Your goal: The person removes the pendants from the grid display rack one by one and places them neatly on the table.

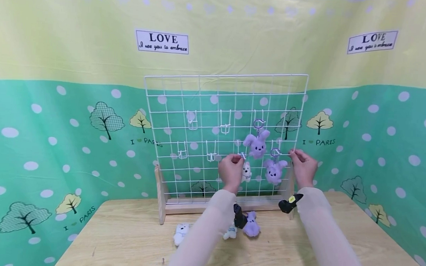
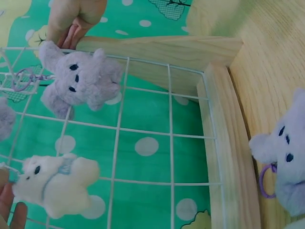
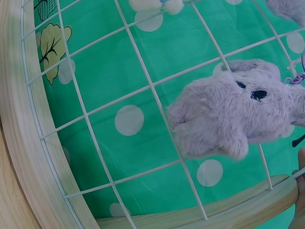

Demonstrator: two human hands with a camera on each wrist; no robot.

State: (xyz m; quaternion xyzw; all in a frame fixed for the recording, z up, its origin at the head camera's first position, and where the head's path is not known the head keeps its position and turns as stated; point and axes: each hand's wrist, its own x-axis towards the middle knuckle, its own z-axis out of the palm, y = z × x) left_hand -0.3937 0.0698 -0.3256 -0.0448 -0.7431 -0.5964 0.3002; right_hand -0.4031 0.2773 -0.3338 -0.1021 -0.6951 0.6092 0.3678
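We see the left hand (image 1: pixel 230 170) pinching the small fastening at the top of a white plush dog-like charm (image 1: pixel 246 172) with a blue band, held upright against a white wire grid panel (image 1: pixel 226 75). Its place is in the lower row of hooks; whether its loop already sits over a hook, we cannot tell, since the fingers cover that spot. The right hand (image 1: pixel 304 165) pinches the grid's right edge wire, which we take as steadying.

Just beside the white charm, two fluffy lavender plush rabbit charms hang by purple rings: one from the upper row (image 1: pixel 257 145), the other lower and nearer the right hand (image 1: pixel 274 172). We count these two as done and the white one as in progress.

Further left, four white wire hooks are bare: two above (image 1: pixel 192 124) (image 1: pixel 225 128) and two below (image 1: pixel 182 153) (image 1: pixel 211 156). On the light wooden table (image 1: pixel 125 231), in front of the panel's pale wooden stand (image 1: pixel 196 208), lie a white plush charm (image 1: pixel 180 233), a second pale one with blue-green on it (image 1: pixel 230 231) and a lavender one (image 1: pixel 252 225). We judge those three as remaining; the left sleeve (image 1: pixel 210 217) may hide more, so we put the work short of halfway.
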